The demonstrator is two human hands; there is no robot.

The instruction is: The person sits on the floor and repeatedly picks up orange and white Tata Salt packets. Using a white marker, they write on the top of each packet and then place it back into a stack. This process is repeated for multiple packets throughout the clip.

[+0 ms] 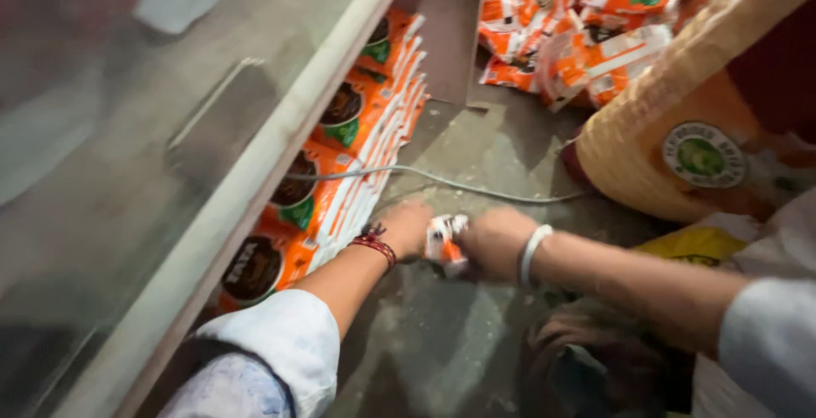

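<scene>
Both of my hands meet low over the grey floor, closed on one small orange-and-white packet (444, 244). My left hand (408, 227), with a red thread band at the wrist, grips its left side. My right hand (493, 244), wearing a white bangle, grips its right side. The packet is blurred and mostly hidden by my fingers. Just left of my left hand, a row of orange packets (340, 171) with dark round marks stands stacked on edge under a counter.
A glass-topped counter (170, 154) with a pale frame fills the left. A thin grey cable (476, 188) runs across the floor. A heap of orange packets (578, 27) lies at the back. A woven sack (671, 129) stands at right, a yellow bag (693, 244) below it.
</scene>
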